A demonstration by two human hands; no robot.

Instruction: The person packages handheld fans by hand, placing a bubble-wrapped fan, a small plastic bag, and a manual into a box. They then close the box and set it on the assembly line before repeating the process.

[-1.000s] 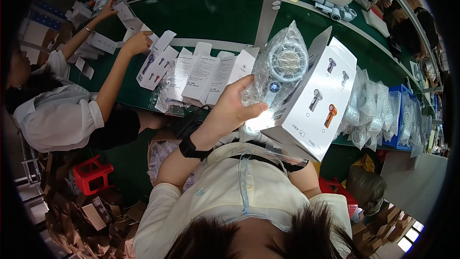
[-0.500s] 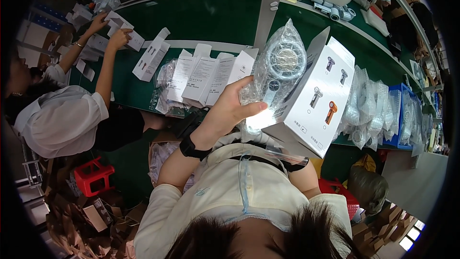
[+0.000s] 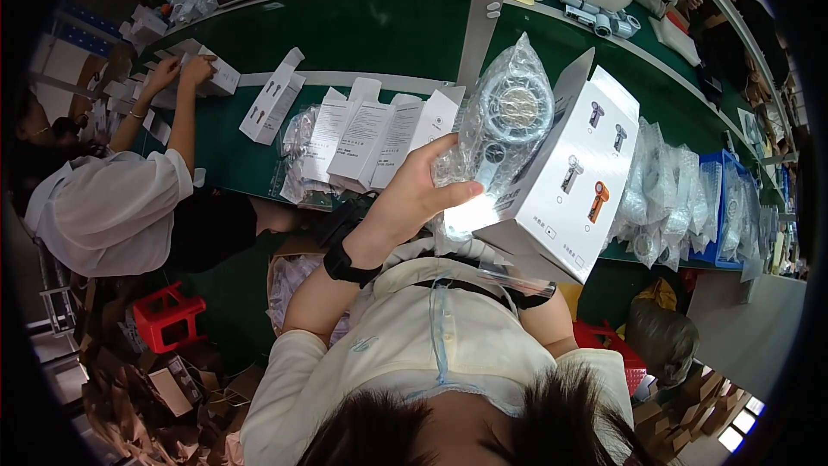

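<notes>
My left hand [image 3: 423, 194] is closed around a handheld fan [image 3: 517, 116] in clear bubble wrap, its round head pointing up and away from me. Just right of it, a white box [image 3: 573, 177] with printed fan pictures is tilted in the air, a flap raised at its far end. The wrapped fan lies against the box's left side. My right forearm [image 3: 548, 319] runs up under the box, which rests on that hand; the box hides the hand and its fingers. A bright glare covers the spot by my left thumb.
Several white boxes [image 3: 358, 142] stand left of my hand, beside another box [image 3: 272, 99]. Bubble-wrapped items [image 3: 660, 198] and a blue bin [image 3: 716, 246] are at the right. A co-worker [image 3: 108, 207] sits at the left near a red stool [image 3: 170, 319]. A metal post [image 3: 481, 26] rises ahead.
My hands, the wrapped fan and the white box have hardly moved. The co-worker's hands have shifted slightly left and nearer, and the box at them has changed its angle.
</notes>
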